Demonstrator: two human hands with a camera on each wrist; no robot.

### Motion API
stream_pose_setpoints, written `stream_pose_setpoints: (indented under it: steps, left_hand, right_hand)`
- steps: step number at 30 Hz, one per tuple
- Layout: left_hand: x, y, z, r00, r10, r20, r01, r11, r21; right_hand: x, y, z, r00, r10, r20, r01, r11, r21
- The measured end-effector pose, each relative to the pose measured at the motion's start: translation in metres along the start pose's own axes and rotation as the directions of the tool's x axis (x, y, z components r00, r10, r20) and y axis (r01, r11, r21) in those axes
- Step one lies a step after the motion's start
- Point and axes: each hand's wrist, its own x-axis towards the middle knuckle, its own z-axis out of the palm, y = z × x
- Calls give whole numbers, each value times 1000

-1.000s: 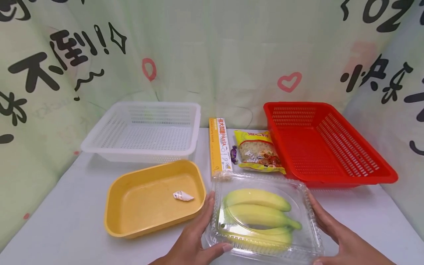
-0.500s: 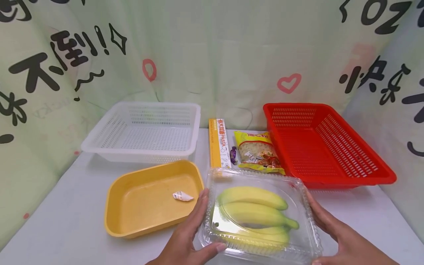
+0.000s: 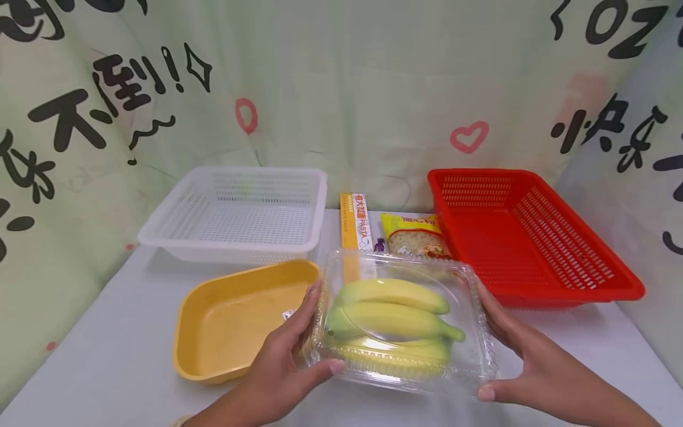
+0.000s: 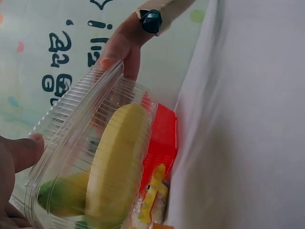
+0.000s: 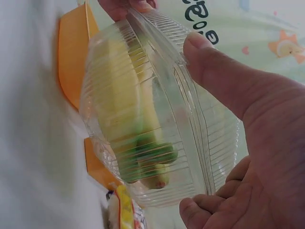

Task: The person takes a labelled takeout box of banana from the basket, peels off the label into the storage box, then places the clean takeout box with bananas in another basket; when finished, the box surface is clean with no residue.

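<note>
Both hands hold a clear plastic clamshell box (image 3: pixel 472 323) from its two sides, above the table. Several yellow bananas (image 3: pixel 395 320) with greenish ends lie inside, behind the lid. My left hand (image 3: pixel 280 356) grips the left side, its thumb over the near rim. On the opposite side, my right hand (image 3: pixel 525 350) has its thumb at the near corner and its fingers along the edge, partly hidden. In the right wrist view, the box (image 5: pixel 181 109) stays closed, with the right thumb pressing its rim. The left wrist view shows a banana (image 4: pixel 116 162) through the ribbed wall.
A yellow tray (image 3: pixel 213 314) at left holds a small white wrapped piece (image 3: pixel 288 314), mostly behind my left hand. Behind stand a white basket (image 3: pixel 245 231) and a red basket (image 3: pixel 496 249). Between them lie a pasta box (image 3: pixel 349 222), a purple-wrapped candy (image 3: pixel 379 245) and a yellow food packet (image 3: pixel 416 234).
The box of bananas has risen and moved left in both hands. It now covers more of the pasta box, candy and packet, and my left hand overlaps the yellow tray.
</note>
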Motion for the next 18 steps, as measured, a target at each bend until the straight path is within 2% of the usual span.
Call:
stream_pose_setpoints:
  steps: [3,7,14,18]
  left_hand:
    - [5,2,-7,1000,-30,-3,30,999,-41]
    - [11,4,-19,997,-77,0,77,996,-44]
    - [23,8,-41,994,-100,-53,105,990,91]
    - [31,8,-54,991,-117,-62,124,984,125]
  right_hand:
    - [7,-6,-1,997,-71,-10,70,993,-93]
    - [18,-17,-7,991,-135,16,136,981,-137]
    - [43,-39,-6,976,-217,24,218,967,-130]
    - [58,-45,-3,964,-264,19,264,957,-124]
